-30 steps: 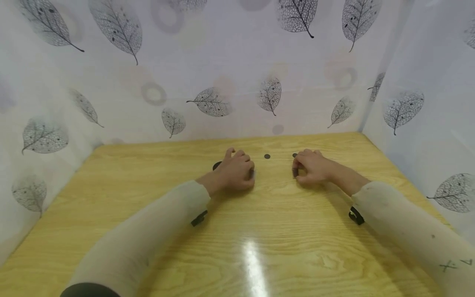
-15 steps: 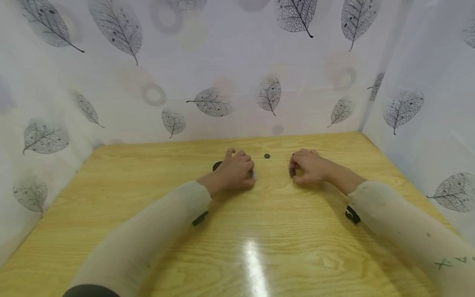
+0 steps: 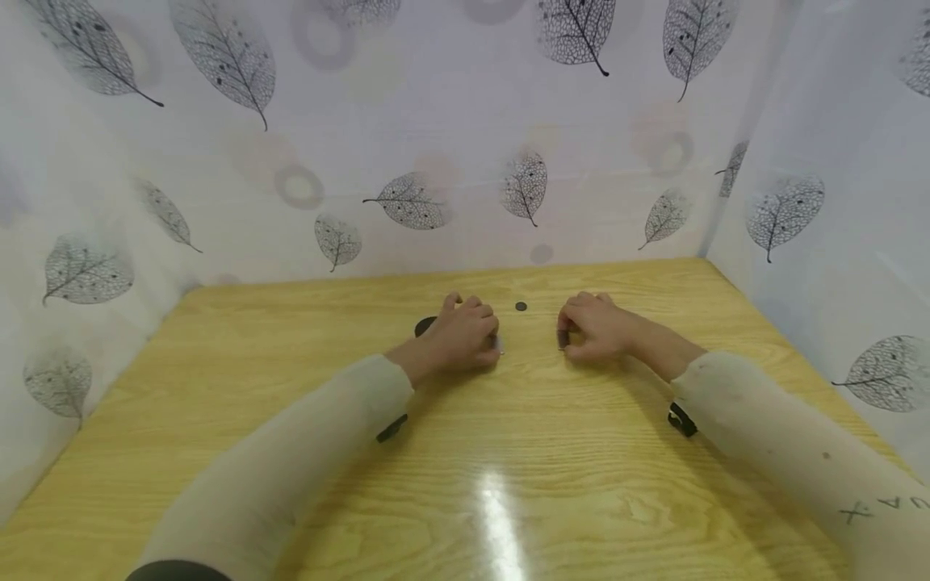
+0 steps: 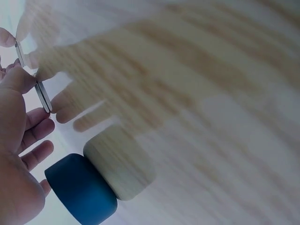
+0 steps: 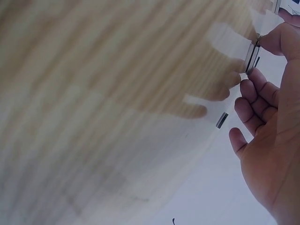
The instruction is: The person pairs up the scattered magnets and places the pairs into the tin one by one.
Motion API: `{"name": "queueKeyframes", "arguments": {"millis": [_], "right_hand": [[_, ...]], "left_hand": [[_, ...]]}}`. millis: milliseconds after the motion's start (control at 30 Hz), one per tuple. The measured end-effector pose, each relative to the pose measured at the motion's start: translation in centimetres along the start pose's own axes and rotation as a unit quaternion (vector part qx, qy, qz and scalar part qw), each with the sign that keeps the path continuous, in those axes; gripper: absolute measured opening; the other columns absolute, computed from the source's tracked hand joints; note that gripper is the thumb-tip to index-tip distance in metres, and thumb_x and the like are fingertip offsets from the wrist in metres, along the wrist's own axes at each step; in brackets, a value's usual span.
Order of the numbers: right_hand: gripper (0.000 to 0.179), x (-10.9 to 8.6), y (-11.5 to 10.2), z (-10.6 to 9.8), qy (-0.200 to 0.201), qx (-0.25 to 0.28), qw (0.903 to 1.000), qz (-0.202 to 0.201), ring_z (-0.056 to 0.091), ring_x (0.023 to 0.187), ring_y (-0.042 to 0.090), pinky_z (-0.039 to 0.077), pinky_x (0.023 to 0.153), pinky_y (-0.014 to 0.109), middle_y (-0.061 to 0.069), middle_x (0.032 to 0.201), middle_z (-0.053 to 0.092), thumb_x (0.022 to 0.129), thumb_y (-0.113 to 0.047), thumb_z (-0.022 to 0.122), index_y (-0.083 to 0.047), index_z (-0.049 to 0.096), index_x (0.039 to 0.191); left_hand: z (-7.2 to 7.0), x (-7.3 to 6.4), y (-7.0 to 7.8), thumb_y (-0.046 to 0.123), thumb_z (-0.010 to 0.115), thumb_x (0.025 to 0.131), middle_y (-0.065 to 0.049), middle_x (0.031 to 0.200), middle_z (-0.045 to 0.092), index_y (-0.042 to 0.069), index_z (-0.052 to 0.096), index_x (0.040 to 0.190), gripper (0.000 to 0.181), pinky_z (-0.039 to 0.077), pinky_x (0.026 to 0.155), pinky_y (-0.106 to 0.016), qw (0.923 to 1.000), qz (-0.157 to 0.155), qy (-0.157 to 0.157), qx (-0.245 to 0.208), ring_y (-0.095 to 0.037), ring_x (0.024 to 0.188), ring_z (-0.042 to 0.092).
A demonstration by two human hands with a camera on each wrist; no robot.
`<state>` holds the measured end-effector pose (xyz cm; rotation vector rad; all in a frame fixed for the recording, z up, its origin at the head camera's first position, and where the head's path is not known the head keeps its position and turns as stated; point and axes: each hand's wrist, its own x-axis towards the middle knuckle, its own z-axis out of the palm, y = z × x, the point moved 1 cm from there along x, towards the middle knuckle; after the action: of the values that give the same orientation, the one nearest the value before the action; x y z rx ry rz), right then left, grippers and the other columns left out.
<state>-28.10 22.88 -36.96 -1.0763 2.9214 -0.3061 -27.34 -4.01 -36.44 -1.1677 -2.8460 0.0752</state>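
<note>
The left hand (image 3: pixel 459 336) pinches one thin piece (image 4: pixel 43 97); the right hand (image 3: pixel 600 327) pinches another thin piece (image 5: pixel 251 57).
Side-on, both look flat and straight, with pale, shiny edges and dark lines. They're down by the wooden table (image 3: pixel 407 492), near each other; I can't tell if they touch it.

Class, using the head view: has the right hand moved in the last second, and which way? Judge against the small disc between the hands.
Yes, leftward: the right hand is now closer to the small disc.
</note>
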Motion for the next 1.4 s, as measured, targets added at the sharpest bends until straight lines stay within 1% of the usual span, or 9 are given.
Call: {"name": "queueKeyframes", "arguments": {"millis": [267,433,567,767,900,1033,1133,1267,1400], "right_hand": [[0.02,0.3,-0.1,0.2,0.0,-0.006,1.0,-0.005,0.047,0.09,0.019,0.03,0.083,0.044,-0.004,0.092,0.058,0.075,-0.025,0.07,-0.018,0.064,0.094],[0.023,0.6,-0.6,0.1,-0.003,-0.008,0.9999,-0.007,0.048,0.092,0.02,0.03,0.083,0.042,-0.003,0.094,0.059,0.075,-0.026,0.07,-0.018,0.064,0.095],[0.024,0.8,-1.0,0.1,-0.009,-0.012,0.9999,-0.005,0.048,0.093,0.02,0.028,0.082,0.04,-0.003,0.095,0.059,0.075,-0.027,0.071,-0.017,0.064,0.096],[0.025,1.0,-1.1,0.2,-0.014,-0.025,0.9996,-0.001,0.047,0.092,0.019,0.03,0.087,0.043,-0.004,0.095,0.057,0.075,-0.029,0.071,-0.018,0.063,0.096],[0.024,1.1,-1.2,0.2,-0.013,-0.02,0.9997,-0.009,0.046,0.089,0.018,0.031,0.088,0.044,-0.005,0.092,0.057,0.074,-0.029,0.071,-0.018,0.062,0.094],[0.022,1.3,-1.2,0.3,-0.001,-0.012,0.9993,-0.035,0.044,0.082,0.016,0.036,0.082,0.04,-0.004,0.086,0.057,0.072,-0.026,0.071,-0.017,0.063,0.091],[0.022,1.5,-1.2,0.3,0.007,-0.01,0.9985,-0.054,0.043,0.079,0.015,0.038,0.078,0.037,-0.004,0.084,0.056,0.072,-0.025,0.071,-0.015,0.063,0.091],[0.022,1.7,-1.4,0.4,0.003,-0.011,0.9985,-0.054,0.043,0.08,0.015,0.038,0.079,0.037,-0.004,0.085,0.055,0.073,-0.025,0.07,-0.015,0.063,0.092],[0.023,1.9,-1.5,0.3,0.005,-0.016,0.9983,-0.056,0.045,0.08,0.015,0.04,0.079,0.038,-0.004,0.084,0.056,0.073,-0.026,0.07,-0.015,0.063,0.091]], "left_hand": [[0.1,0.1,0.0,0.042,0.061,0.094,0.002,0.115,0.064,0.017,0.066,0.106,0.029,0.031,0.108,-0.055,0.9999,0.007,0.005,-0.009,-0.021,0.118,0.05],[0.2,0.2,-0.1,0.042,0.061,0.093,0.003,0.114,0.064,0.018,0.066,0.106,0.028,0.032,0.108,-0.054,0.9999,0.006,0.005,-0.007,-0.02,0.117,0.051],[0.2,0.3,-0.1,0.042,0.06,0.094,0.002,0.115,0.064,0.017,0.066,0.107,0.029,0.032,0.109,-0.053,1.0,0.005,-0.004,-0.002,-0.021,0.117,0.051],[0.3,0.4,0.1,0.042,0.059,0.095,0.001,0.113,0.063,0.015,0.065,0.107,0.03,0.032,0.109,-0.051,0.9999,-0.001,-0.013,-0.002,-0.021,0.115,0.052],[0.3,0.4,0.1,0.042,0.057,0.096,0.001,0.11,0.062,0.015,0.065,0.109,0.031,0.036,0.105,-0.048,0.9997,-0.004,-0.019,0.013,-0.021,0.108,0.053],[0.2,0.4,0.2,0.038,0.058,0.096,-0.002,0.105,0.063,0.01,0.067,0.107,0.031,0.044,0.099,-0.043,0.9996,0.015,-0.013,0.02,-0.021,0.099,0.055],[0.2,0.4,0.2,0.036,0.059,0.096,-0.004,0.102,0.063,0.007,0.067,0.106,0.031,0.047,0.094,-0.039,0.9995,0.026,-0.011,0.016,-0.021,0.095,0.055],[0.3,0.5,0.1,0.033,0.06,0.095,-0.004,0.099,0.063,0.006,0.067,0.104,0.029,0.048,0.087,-0.036,0.9995,0.03,-0.01,0.007,-0.021,0.09,0.054],[0.1,0.7,0.1,0.033,0.06,0.095,-0.004,0.097,0.063,0.006,0.068,0.102,0.03,0.048,0.084,-0.035,0.9991,0.037,-0.011,0.016,-0.02,0.088,0.054]]}}
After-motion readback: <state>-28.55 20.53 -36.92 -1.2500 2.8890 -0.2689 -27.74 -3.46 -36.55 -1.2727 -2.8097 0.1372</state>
